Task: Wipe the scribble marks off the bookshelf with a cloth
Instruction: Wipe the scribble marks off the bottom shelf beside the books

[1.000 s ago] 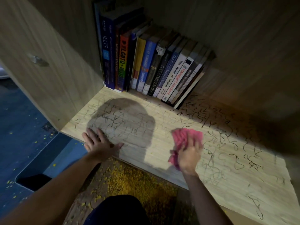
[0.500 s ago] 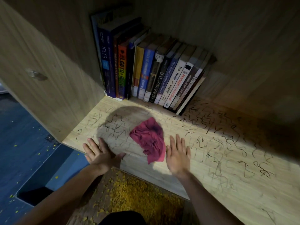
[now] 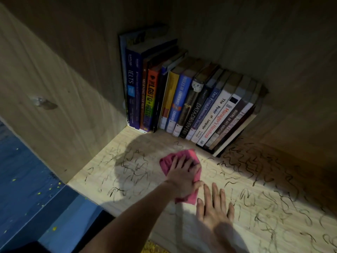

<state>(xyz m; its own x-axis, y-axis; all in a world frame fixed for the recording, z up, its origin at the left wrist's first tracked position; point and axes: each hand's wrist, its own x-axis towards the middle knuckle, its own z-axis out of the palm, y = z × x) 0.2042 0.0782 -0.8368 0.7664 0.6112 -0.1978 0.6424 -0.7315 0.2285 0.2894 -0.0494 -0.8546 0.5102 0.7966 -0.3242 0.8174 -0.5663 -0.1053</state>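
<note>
Grip of left hand (image 3: 182, 173) apart: fingers straight and spread, palm pressed flat on pink cloth (image 3: 166, 162), not curled round it. Cloth crumpled on shelf board of bookshelf (image 3: 215, 168), at mid-depth, near of the row of books (image 3: 191, 99); far edge showing beyond the fingertips, near corner poking out below the thumb. Grip of right hand (image 3: 215, 210) likewise apart, fingers straight, palm down on the board just right and near of the cloth; thumb close beside the cloth's near corner, contact impossible to tell. Black scribble marks (image 3: 264, 179) across the board on both sides of the cloth, denser to the right. Books upright in the far left corner, spines facing near, first book against the side panel (image 3: 63, 106). Round shadow (image 3: 131, 161) over the marks left of the cloth. Blue floor (image 3: 27, 189) at near left.
</note>
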